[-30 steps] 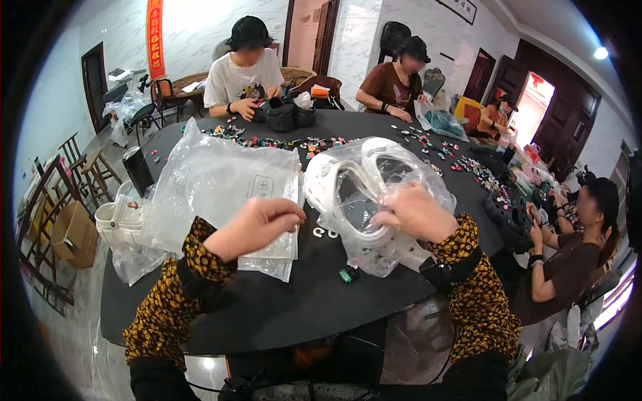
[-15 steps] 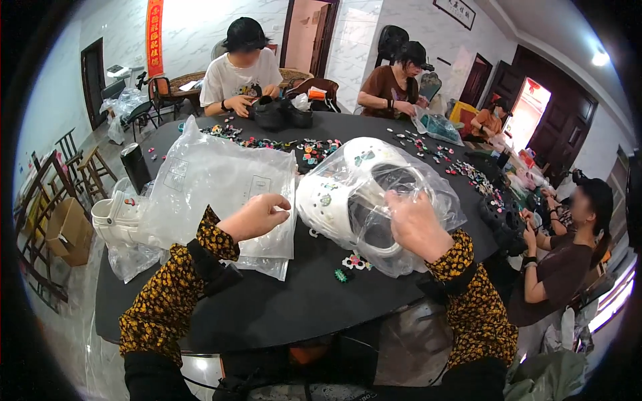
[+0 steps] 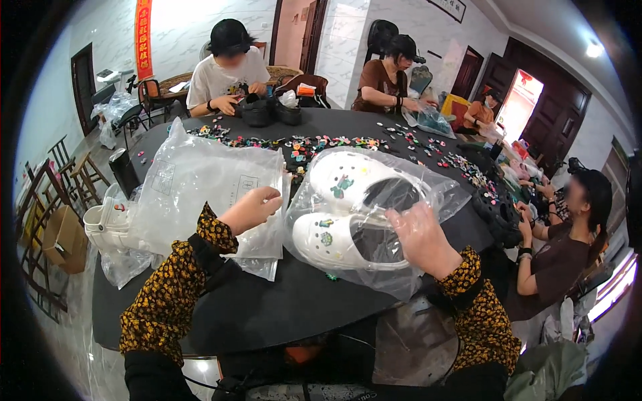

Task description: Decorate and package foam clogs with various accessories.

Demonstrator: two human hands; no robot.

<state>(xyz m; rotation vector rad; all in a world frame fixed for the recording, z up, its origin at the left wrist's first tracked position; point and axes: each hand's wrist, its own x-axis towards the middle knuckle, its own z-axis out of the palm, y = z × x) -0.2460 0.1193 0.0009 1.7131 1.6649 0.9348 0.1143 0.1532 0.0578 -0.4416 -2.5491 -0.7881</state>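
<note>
**Two white clogs bagged at the near table edge**

While two hands work at the near edge of the dark table point(image 3: 267, 314), the right hand point(image 3: 421, 237) grips a clear plastic bag point(image 3: 401, 281) holding two white clogs point(image 3: 341, 244), each dotted with small charms. Pinching a corner of plastic, the left hand point(image 3: 253, 208) closes on the stack of flat clear bags point(image 3: 200, 187) lying toward the left edge. One more white clog point(image 3: 107, 224) sits at the far left edge. Many loose colourful charms point(image 3: 321, 144) scatter across the middle. Three other people sit around the far and right edges.

glossy clear plastic bag point(image 3: 401, 194); matt white clogs point(image 3: 334, 237)
</note>
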